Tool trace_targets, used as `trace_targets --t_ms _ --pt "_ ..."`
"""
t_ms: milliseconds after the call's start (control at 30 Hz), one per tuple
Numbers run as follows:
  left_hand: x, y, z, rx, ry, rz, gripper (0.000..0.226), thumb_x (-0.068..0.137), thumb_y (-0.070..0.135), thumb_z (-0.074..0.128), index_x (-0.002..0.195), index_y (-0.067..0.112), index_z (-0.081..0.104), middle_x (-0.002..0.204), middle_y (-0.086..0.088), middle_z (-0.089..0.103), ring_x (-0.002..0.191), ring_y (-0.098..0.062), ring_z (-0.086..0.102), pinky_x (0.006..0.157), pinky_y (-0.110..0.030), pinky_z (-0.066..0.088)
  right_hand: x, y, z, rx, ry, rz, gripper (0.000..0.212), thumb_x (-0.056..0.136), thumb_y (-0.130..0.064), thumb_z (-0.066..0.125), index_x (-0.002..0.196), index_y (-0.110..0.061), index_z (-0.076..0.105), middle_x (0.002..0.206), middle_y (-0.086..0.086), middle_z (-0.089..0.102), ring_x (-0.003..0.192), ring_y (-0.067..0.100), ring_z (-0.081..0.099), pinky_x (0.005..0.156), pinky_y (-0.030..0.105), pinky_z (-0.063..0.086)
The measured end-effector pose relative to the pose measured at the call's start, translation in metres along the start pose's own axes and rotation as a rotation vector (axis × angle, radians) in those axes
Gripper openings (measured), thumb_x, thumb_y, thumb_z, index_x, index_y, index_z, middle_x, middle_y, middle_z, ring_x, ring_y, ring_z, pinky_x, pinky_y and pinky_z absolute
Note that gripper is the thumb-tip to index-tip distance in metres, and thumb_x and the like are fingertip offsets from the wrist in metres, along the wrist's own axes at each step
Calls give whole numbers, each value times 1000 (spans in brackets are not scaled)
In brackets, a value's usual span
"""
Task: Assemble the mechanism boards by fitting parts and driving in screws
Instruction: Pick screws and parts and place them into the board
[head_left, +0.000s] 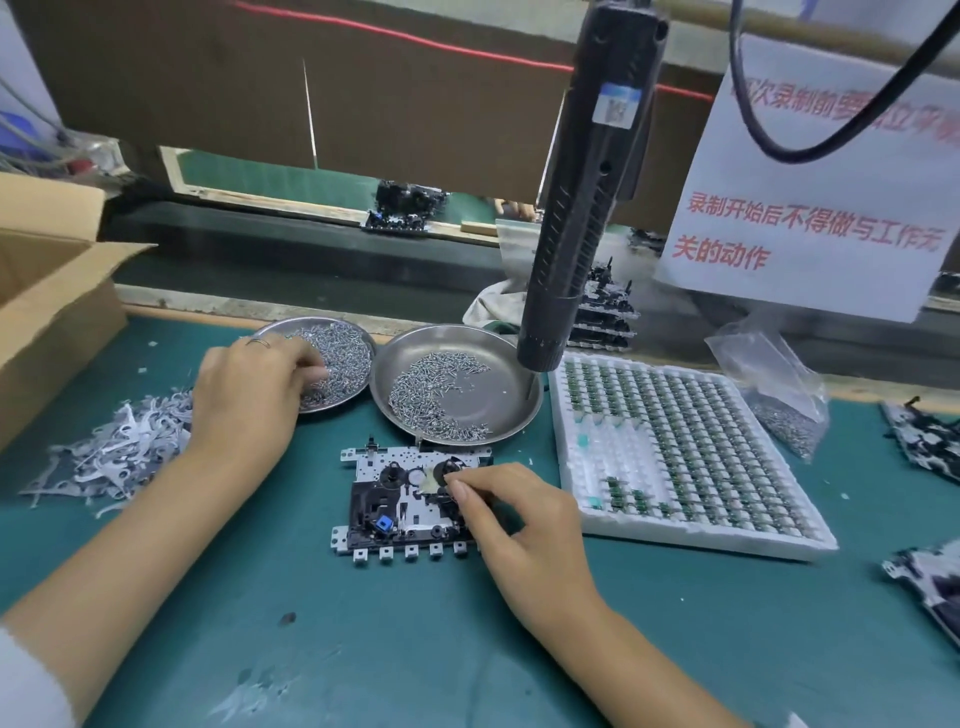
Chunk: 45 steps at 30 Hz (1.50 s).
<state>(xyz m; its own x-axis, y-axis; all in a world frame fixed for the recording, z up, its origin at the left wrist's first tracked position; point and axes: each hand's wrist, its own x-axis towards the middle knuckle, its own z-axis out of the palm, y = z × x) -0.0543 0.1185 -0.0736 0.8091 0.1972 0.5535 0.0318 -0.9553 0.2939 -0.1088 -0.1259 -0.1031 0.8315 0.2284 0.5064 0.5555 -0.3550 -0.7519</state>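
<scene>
Nearest, on the green worktop (415, 649): a mechanism board (400, 499), lying flat. Right hand (519, 519) over its right half, fingers (460, 491) curled and pinched on a small part at the board's top face. Beyond, two steel dishes of screws side by side; left hand (249, 389) in the left dish (343, 343), fingers curled among screws, grip unclear. Right dish (498, 364) just behind the board. Right of it, a white tray (675, 441) of small green parts. Above, a black electric screwdriver (582, 208), hanging untouched.

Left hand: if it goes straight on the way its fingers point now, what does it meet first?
Probably the screws in the left dish: the left hand reaches into that pile with its fingers. Further on comes the second dish, though depth is unclear.
</scene>
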Motion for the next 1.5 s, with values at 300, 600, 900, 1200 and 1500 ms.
trace_targets --t_ms 300,600,900,1200,1500 --pt "-7 8 -3 -192 2 3 2 79 7 73 80 8 71 79 -10 72 75 -31 64 80 -41 49 0 0 -1 -25 0 -26 13 88 -21 62 91 -17 74 84 -12 68 82 0 60 73 17 47" --pt "-15 7 -6 -374 95 32 8 73 8 78 81 8 75 78 -4 71 73 -23 64 72 -22 42 61 -9 -12 -161 -75 51 17 89 -6 62 102 -10 72 90 -9 67 79 -7 58 75 10 47" --pt "-35 53 -21 -684 92 222 21 66 16 82 84 19 72 78 13 69 77 -4 63 80 -23 49 81 -18 11 532 -239 448 13 87 -20 67 89 -10 75 80 8 73 75 17 69 74 27 56" --pt "-41 53 -12 -571 247 387 31 71 25 78 93 5 73 79 -1 70 74 -23 61 76 -34 46 80 -20 1 706 -450 561 21 74 -26 70 80 -7 75 69 6 68 64 12 63 65 19 52" --pt "-42 60 -14 -649 253 355 32 71 13 77 101 6 70 83 7 71 75 -15 62 80 -32 45 73 -16 3 612 -276 446 15 76 -23 71 79 -9 75 70 7 70 62 12 62 66 22 53"
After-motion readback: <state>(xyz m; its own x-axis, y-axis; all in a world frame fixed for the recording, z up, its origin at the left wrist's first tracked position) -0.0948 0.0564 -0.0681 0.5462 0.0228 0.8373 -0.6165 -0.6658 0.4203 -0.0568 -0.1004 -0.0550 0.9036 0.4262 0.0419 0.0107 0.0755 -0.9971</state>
